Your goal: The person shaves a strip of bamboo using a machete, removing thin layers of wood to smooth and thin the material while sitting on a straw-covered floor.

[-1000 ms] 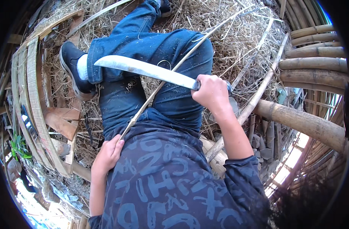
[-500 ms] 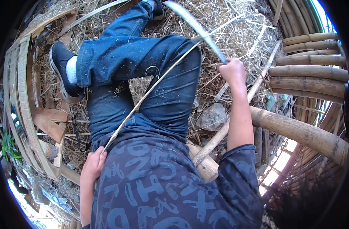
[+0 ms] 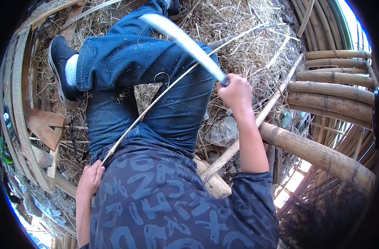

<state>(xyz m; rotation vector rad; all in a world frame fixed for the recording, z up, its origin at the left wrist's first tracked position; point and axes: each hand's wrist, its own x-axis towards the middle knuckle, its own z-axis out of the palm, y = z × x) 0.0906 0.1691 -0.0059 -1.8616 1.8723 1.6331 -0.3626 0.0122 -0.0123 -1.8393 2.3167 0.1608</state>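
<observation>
My left hand [image 3: 90, 179], beside my waist, is closed on the near end of a long, thin bamboo strip [image 3: 150, 106]. The strip slants up to the right across my lap and the raised knee, and its far end lies over the straw. A thin pale shaving curls beside it on my thigh. My right hand [image 3: 236, 94] grips the dark handle of a long knife [image 3: 193, 50], to the right of that knee. Its curved blade, smeared by motion, points to the upper left and passes in front of the strip; whether they touch I cannot tell.
Straw [image 3: 235, 50] and shavings cover the ground. A grey stone [image 3: 222, 132] and a cut bamboo log [image 3: 212, 182] lie right of my hips. Thick bamboo poles [image 3: 318, 149] stretch along the right, and wooden slats [image 3: 21, 108] stand at the left.
My right hand has moved left and slightly down, and the knife blade has swung left across the strip. My left hand still grips the strip's near end; the whole view has shifted slightly.
</observation>
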